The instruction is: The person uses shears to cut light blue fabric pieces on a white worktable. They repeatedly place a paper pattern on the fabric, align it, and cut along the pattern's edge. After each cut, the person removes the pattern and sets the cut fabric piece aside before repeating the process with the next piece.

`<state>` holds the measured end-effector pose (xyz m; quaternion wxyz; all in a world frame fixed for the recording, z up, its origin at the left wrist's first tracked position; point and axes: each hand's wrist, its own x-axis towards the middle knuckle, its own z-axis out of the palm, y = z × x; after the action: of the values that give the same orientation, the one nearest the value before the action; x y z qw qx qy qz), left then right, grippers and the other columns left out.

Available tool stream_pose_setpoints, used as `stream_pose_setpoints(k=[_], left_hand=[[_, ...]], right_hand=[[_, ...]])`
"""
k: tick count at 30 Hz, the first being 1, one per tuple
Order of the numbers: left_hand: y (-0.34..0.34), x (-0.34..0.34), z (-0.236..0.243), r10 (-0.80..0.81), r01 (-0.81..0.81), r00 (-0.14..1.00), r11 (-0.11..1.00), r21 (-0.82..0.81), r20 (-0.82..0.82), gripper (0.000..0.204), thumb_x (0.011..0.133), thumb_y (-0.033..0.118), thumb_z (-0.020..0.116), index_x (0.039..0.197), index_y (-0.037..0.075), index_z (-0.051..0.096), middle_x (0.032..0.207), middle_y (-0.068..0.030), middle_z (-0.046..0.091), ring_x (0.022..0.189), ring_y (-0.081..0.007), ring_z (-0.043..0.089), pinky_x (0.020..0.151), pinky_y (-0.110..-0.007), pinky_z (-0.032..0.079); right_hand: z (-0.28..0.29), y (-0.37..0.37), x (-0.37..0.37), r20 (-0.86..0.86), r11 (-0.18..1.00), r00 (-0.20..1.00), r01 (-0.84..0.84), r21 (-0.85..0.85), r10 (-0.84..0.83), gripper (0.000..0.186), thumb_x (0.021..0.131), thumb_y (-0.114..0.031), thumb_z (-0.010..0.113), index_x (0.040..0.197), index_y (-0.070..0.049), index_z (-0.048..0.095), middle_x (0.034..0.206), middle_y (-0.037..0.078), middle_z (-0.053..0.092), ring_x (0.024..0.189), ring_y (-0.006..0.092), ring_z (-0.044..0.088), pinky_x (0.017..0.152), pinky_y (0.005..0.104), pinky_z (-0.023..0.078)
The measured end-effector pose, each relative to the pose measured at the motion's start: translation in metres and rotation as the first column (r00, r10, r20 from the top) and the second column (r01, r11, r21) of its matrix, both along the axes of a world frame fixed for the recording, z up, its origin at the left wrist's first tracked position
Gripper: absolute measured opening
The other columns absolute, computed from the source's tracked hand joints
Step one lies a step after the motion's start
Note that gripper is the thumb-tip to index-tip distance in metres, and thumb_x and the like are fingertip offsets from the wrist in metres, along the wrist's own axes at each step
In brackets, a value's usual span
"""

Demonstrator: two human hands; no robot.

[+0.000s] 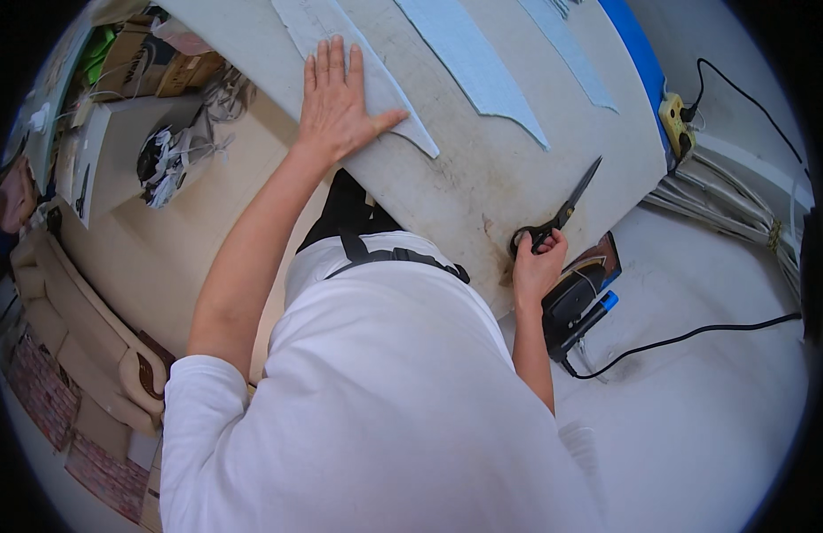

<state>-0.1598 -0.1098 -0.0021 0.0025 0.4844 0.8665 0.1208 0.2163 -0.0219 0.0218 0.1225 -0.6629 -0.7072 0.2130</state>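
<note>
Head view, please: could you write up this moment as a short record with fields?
Setting: white work table seen from above
Left hand: flat, palm down on a pale fabric piece near the table edge
Right hand: fingers through the handles of black scissors, blades pointing up across the table
Other fabric: two more pale strips farther along
Beside table: black iron with cord, yellow power strip

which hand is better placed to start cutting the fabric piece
Right, probably. The right hand already grips the scissors on the table, while the left hand lies flat on the pale fabric piece.
</note>
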Motion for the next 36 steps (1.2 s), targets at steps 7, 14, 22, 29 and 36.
stream_pose_setpoints(k=[7,14,22,29,36], left_hand=[[-0.013,0.037,0.005,-0.016,0.016,1.000,1.000,-0.004,0.018,0.075,0.096,0.044,0.052,0.148,-0.006,0.034,0.158,-0.0239,0.027,0.148,-0.0408,0.020,0.121,-0.054,0.012],[-0.010,0.061,-0.003,0.004,-0.007,0.998,0.999,0.050,0.063,0.071,0.097,0.045,0.050,0.148,-0.002,0.037,0.158,-0.0230,0.029,0.148,-0.0398,0.022,0.120,-0.054,0.011],[-0.010,0.063,-0.013,0.011,-0.016,0.998,0.997,0.070,0.065,0.075,0.096,0.050,0.051,0.148,-0.002,0.037,0.158,-0.0230,0.029,0.148,-0.0396,0.022,0.120,-0.053,0.011],[-0.010,0.062,-0.015,0.009,-0.013,0.998,0.997,0.072,0.057,0.080,0.094,0.054,0.052,0.149,-0.001,0.037,0.158,-0.0229,0.029,0.148,-0.0394,0.022,0.121,-0.053,0.011],[-0.010,0.062,-0.016,0.010,-0.015,0.998,0.997,0.080,0.058,0.081,0.093,0.054,0.054,0.150,-0.001,0.036,0.158,-0.0227,0.028,0.148,-0.0393,0.022,0.121,-0.053,0.012]], right_hand=[[-0.002,-0.007,0.032,-0.558,0.832,0.660,0.195,-0.519,-0.503,0.026,0.095,-0.019,0.066,0.109,0.001,0.058,0.081,0.007,0.059,0.066,0.0147,0.057,0.057,0.0296,0.049],[0.054,-0.022,0.021,-0.360,0.493,0.931,-0.285,-0.822,-0.062,0.016,0.092,-0.013,0.062,0.080,-0.004,0.057,0.061,0.002,0.056,0.049,0.0115,0.054,0.049,0.0267,0.043],[0.055,-0.008,0.014,-0.428,0.206,0.896,-0.443,-0.873,0.117,0.029,0.092,-0.029,0.067,0.080,-0.005,0.057,0.061,0.000,0.055,0.054,0.0091,0.054,0.052,0.0251,0.040],[0.035,0.004,0.003,-0.391,0.187,0.907,-0.416,-0.890,0.157,0.037,0.089,-0.038,0.072,0.079,-0.005,0.058,0.061,0.000,0.055,0.053,0.0089,0.052,0.050,0.0267,0.040],[0.034,0.016,-0.013,-0.329,0.243,0.893,-0.408,-0.880,0.306,0.037,0.088,-0.037,0.072,0.079,-0.004,0.060,0.060,-0.001,0.054,0.052,0.0096,0.051,0.049,0.0276,0.040]])
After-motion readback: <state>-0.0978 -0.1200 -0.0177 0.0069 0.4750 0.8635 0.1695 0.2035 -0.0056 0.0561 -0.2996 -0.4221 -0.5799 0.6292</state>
